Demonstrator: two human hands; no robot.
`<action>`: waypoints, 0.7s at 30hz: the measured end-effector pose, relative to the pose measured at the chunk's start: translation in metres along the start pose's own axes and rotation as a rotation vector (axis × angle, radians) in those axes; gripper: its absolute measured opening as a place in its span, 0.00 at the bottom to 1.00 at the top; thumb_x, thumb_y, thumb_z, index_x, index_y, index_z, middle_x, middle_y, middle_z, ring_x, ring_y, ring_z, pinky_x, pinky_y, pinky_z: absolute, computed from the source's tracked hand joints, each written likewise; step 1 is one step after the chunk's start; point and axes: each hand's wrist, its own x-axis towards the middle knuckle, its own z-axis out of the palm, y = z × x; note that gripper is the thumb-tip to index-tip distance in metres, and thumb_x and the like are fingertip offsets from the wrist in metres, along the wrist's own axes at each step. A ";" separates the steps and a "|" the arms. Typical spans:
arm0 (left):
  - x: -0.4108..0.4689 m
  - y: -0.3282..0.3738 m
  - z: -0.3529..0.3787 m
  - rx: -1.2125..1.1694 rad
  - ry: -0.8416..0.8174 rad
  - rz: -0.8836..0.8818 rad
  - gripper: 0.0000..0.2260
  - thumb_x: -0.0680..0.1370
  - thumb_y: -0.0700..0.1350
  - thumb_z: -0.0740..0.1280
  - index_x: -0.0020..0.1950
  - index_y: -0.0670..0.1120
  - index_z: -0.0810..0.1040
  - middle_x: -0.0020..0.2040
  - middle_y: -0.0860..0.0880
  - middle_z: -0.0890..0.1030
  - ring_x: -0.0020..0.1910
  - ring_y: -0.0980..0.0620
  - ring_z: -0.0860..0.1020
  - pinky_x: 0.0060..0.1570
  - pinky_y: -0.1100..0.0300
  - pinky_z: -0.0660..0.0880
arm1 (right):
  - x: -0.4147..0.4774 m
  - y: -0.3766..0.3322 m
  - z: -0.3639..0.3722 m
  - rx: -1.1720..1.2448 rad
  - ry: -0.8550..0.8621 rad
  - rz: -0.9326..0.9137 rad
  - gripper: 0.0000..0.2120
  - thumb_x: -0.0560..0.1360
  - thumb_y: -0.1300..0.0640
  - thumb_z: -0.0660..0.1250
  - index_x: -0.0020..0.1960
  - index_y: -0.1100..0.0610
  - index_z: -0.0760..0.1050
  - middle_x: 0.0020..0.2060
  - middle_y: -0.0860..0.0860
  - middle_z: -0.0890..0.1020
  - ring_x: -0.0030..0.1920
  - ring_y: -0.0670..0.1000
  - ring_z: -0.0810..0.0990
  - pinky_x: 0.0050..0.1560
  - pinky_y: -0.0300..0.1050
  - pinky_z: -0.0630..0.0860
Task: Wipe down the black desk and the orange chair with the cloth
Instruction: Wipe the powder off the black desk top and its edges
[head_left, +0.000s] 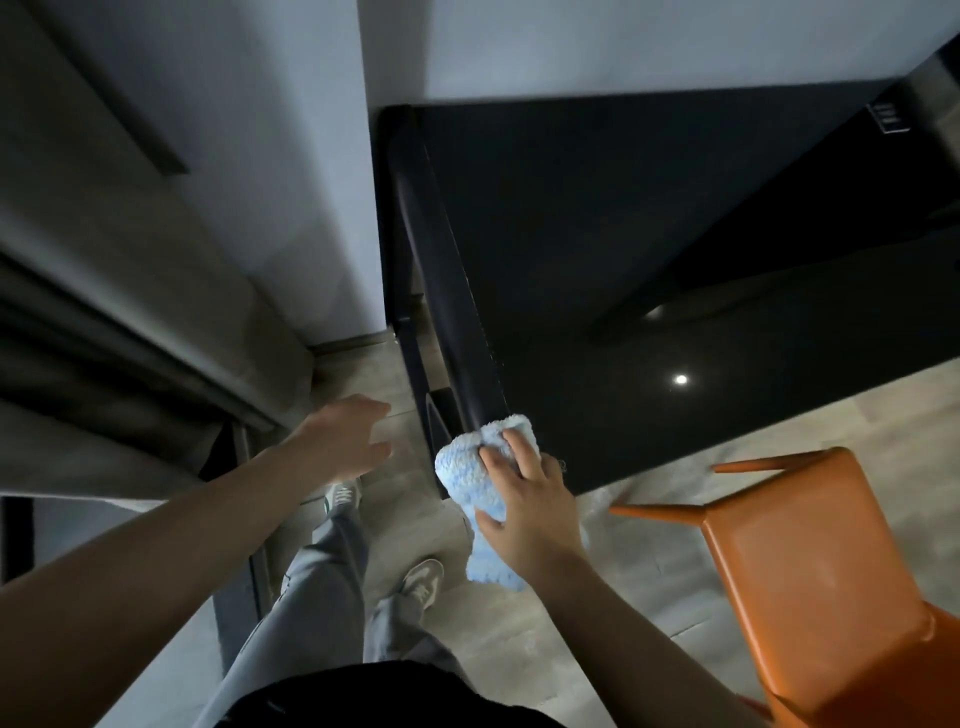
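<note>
The glossy black desk (649, 249) fills the upper right of the head view. My right hand (530, 493) grips a fluffy light-blue cloth (462, 467) and presses it against the near left corner of the desk, at the bottom of its left side edge. The cloth's loose end hangs down below my palm. My left hand (348, 436) hovers over the floor to the left of the desk, fingers apart, holding nothing. The orange chair (810, 577) stands at the lower right, its seat facing up, close to the desk's front edge.
A grey wall (311, 182) and a cabinet door with a dark handle (135, 119) stand to the left. A socket panel (889, 118) sits at the desk's far right. My legs and shoes (421, 582) are on the pale wood floor (649, 545) below.
</note>
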 end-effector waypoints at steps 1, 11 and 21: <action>-0.006 0.004 0.005 0.004 -0.001 0.000 0.27 0.79 0.54 0.62 0.77 0.51 0.60 0.76 0.51 0.62 0.73 0.51 0.63 0.70 0.60 0.62 | -0.009 0.002 0.002 0.002 -0.002 0.002 0.34 0.60 0.47 0.79 0.65 0.50 0.74 0.69 0.51 0.71 0.52 0.56 0.77 0.43 0.48 0.81; -0.059 0.020 0.029 0.034 -0.055 0.022 0.28 0.80 0.56 0.61 0.77 0.49 0.58 0.76 0.49 0.61 0.73 0.50 0.62 0.70 0.60 0.60 | -0.075 0.006 0.006 0.080 -0.140 0.176 0.30 0.72 0.47 0.69 0.72 0.43 0.63 0.74 0.45 0.59 0.60 0.49 0.71 0.57 0.42 0.73; -0.096 0.014 0.025 0.012 -0.054 0.160 0.28 0.79 0.55 0.63 0.76 0.49 0.61 0.75 0.49 0.62 0.72 0.49 0.63 0.71 0.58 0.60 | -0.110 -0.025 -0.010 0.160 0.018 0.413 0.29 0.73 0.49 0.67 0.72 0.47 0.63 0.72 0.47 0.63 0.62 0.49 0.72 0.59 0.44 0.75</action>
